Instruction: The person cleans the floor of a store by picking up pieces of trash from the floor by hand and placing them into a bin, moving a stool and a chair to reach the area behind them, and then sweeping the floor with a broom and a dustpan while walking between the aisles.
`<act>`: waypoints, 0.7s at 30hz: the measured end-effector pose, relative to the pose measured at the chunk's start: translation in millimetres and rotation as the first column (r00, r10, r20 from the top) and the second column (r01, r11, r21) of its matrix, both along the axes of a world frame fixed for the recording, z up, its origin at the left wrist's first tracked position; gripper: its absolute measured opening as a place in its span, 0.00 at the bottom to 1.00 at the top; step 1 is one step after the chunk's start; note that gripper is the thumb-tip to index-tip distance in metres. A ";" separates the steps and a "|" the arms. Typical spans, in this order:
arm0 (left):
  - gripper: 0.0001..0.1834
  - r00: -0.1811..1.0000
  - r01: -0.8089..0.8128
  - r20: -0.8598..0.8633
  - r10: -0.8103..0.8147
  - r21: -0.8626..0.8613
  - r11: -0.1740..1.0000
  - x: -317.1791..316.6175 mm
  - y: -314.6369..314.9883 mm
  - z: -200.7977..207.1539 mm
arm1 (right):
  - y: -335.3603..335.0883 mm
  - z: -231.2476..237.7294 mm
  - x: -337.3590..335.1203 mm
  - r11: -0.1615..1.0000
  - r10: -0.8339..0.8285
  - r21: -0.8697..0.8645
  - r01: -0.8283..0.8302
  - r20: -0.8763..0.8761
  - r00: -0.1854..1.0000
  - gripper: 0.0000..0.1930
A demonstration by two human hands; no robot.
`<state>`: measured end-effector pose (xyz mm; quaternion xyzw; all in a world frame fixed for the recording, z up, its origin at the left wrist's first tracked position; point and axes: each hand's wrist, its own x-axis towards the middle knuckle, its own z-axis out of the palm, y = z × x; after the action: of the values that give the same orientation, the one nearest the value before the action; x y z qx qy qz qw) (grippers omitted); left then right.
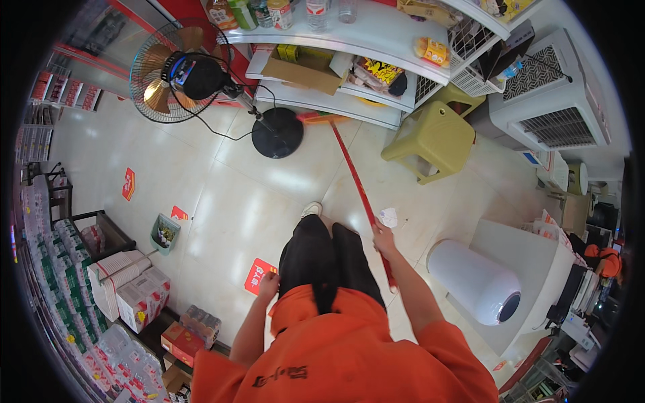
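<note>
My right hand (383, 240) is wrapped round the red handle of a broom (354, 176), whose lower end rises past my forearm. At its far end, the orange and pink broom head (324, 118) lies on the floor against the foot of the shelf, just right of the fan's round black base (277, 133). My left hand (269, 285) hangs beside my left thigh with its fingers curled in, and nothing shows in it. Below it on the floor is a red sticker (257, 275).
A standing fan (176, 75) leans left of the shelf unit (336, 39). Right of the broom stand an olive plastic stool (431, 139) and a grey air cooler (547, 94). White scrap (388, 217) lies near the handle. A green dustpan (165, 233) and stacked cartons (142, 297) are at left; a white cylinder (472, 281) at right.
</note>
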<state>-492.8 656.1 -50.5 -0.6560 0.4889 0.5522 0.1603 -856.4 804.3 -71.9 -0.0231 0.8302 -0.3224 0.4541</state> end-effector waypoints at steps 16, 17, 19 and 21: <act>0.19 0.898 0.438 0.072 -0.433 -0.064 0.897 -48.9 -89.3 -7.0 | 146.3 110.4 125.1 0.897 -0.353 0.355 0.264 0.214 0.911 0.19; 0.19 0.899 0.437 0.069 -0.432 -0.068 0.897 -58.0 -91.2 -3.1 | 145.0 133.4 127.5 0.882 -0.377 0.390 0.264 0.251 0.891 0.19; 0.18 0.911 0.411 0.007 -0.412 -0.086 0.907 -76.9 -98.7 7.1 | 126.5 176.6 125.6 0.881 -0.367 0.413 0.232 0.286 0.885 0.20; 0.17 0.923 0.374 -0.058 -0.381 -0.106 0.921 -86.3 -102.3 6.6 | 88.5 213.7 110.2 0.902 -0.252 0.412 0.127 0.265 0.931 0.20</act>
<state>-579.1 553.7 -43.9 -0.5344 0.6372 0.5125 0.2140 -746.2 892.8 141.8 0.2003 0.7933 -0.1945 0.5411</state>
